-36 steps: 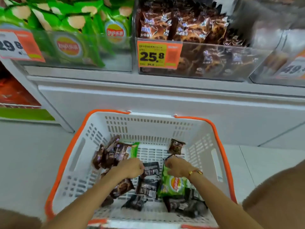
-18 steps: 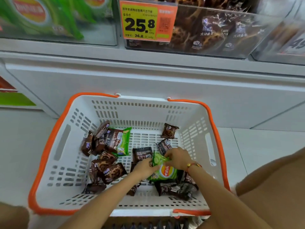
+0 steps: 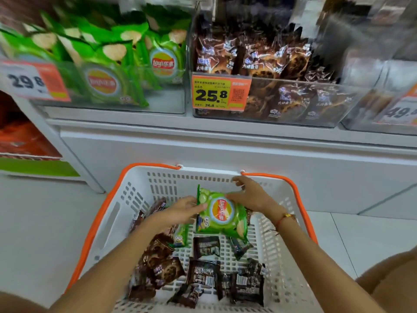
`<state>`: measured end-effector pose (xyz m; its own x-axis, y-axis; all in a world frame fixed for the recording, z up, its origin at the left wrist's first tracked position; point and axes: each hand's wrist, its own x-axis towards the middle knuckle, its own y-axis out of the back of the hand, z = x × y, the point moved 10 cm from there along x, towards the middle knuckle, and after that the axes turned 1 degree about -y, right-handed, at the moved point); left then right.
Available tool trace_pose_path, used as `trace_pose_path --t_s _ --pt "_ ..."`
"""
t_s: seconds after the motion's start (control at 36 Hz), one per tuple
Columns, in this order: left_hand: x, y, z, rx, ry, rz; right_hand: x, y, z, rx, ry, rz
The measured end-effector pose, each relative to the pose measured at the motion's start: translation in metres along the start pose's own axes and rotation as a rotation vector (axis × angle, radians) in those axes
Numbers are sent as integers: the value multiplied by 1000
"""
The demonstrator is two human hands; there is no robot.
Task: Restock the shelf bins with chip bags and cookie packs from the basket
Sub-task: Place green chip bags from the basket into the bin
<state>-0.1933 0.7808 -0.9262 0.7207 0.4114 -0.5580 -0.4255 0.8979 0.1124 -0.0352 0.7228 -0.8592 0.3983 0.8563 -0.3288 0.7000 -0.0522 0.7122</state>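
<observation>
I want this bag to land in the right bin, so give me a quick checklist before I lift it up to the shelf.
1. Left hand holds the green chip bag: ok.
2. Right hand holds its far edge: ok.
3. Bag clear of the basket contents: ok.
4. Matching chip bin in sight, upper left: ok.
5. Room in that bin: cannot tell, blurred.

Both hands forward, left, right, fingers curled, gripping
</observation>
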Motion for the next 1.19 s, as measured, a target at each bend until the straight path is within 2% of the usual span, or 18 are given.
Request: trace_pose_path --t_s 0.11,0.25,0.44,0.5,0.61,0.72,0.78,0.83,0.94,1.0,1.11,1.19 --pt "-29 30 39 -128 -126 23 -6 31 -41 -20 32 -10" --pt "-61 70 81 -260 -301 90 -20 59 -83 195 15 -31" --pt "-102 102 141 -407 -556 159 -53 109 -174 200 395 148" --pt "-123 117 163 -413 -655 269 -66 128 -198 172 476 227" --pt "-178 163 215 -301 -893 654 -97 175 -253 45 638 456" --pt "-215 199 265 -11 -1026 942 -113 216 -302 -56 753 709" --pt "-217 213 285 261 -991 1058 -112 225 -320 -108 773 806" --pt "-207 226 300 556 -873 1108 -103 226 -333 -211 760 862" --pt "-165 252 300 1099 -441 1014 -77 213 -350 -392 720 829" --pt "-152 251 291 1324 -307 919 -66 202 -352 -493 695 787" --pt "-156 253 291 1348 -344 870 -49 198 -359 -640 642 777" --pt "-160 258 304 1306 -409 947 -41 202 -363 -682 612 776"
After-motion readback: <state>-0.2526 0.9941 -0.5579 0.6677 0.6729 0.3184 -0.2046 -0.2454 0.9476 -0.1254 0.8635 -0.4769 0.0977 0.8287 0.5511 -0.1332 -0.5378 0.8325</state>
